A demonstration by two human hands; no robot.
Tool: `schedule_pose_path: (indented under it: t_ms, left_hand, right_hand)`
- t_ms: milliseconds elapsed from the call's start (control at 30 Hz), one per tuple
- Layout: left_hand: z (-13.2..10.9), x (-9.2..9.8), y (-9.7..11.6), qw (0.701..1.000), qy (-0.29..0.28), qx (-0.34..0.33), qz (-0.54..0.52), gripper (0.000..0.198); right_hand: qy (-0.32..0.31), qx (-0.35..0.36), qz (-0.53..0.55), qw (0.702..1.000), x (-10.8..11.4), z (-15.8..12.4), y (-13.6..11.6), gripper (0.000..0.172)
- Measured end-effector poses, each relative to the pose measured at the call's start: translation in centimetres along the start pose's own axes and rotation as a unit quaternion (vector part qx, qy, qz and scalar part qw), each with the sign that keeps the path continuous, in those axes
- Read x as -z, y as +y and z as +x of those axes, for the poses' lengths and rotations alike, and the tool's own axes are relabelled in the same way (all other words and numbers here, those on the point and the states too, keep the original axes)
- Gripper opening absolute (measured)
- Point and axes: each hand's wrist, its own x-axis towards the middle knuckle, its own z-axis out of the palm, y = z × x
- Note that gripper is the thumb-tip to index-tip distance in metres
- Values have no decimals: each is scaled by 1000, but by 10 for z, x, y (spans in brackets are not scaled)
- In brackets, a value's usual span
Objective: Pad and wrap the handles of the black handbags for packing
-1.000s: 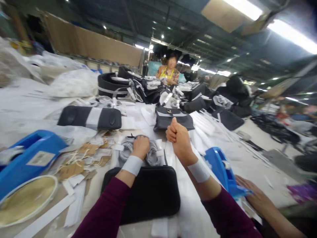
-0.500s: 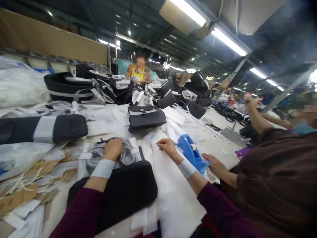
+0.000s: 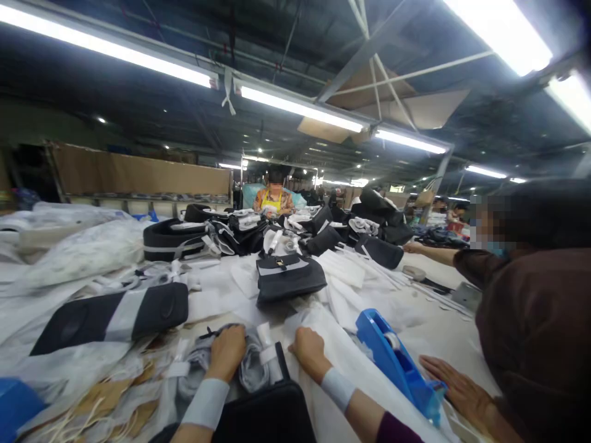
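My left hand (image 3: pixel 228 352) is closed over the rolled grey straps (image 3: pixel 253 368), its fingertips hidden behind the knuckles. The straps are bound with white wraps and lie at the far end of a black padded bag (image 3: pixel 270 412), partly out of frame. To the right, my right hand (image 3: pixel 310 352) is curled at the edge of a long white wrapping sheet (image 3: pixel 351 363). I cannot make out what its fingers pinch. Grey-white bands circle both wrists. A blue tape dispenser (image 3: pixel 390 360) stands right of the sheet.
A black flap bag (image 3: pixel 290 277) lies ahead. A black and grey bag (image 3: pixel 152 307) and brown tags with cords (image 3: pixel 106 397) are left. A co-worker's hand (image 3: pixel 462 387) rests by the dispenser. Another person (image 3: pixel 276 197) is behind a heap of black bags (image 3: pixel 323 237).
My view has tilted up, so the table sits lower in the picture. My right hand has come closer to my left. The co-worker's raised arm is now lowered toward the table.
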Motion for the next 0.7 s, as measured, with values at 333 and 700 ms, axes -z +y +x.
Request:
schedule_pose_path:
  t_ms: [333,700]
  left_hand:
    - [6,-2,-4,999,-32,12,13,23]
    - [10,-2,1,999,-45,17,1,34]
  right_hand:
    - [25,-13,146,989,7,-4,17,20]
    - [-65,-106,551,825,6,20,24,11]
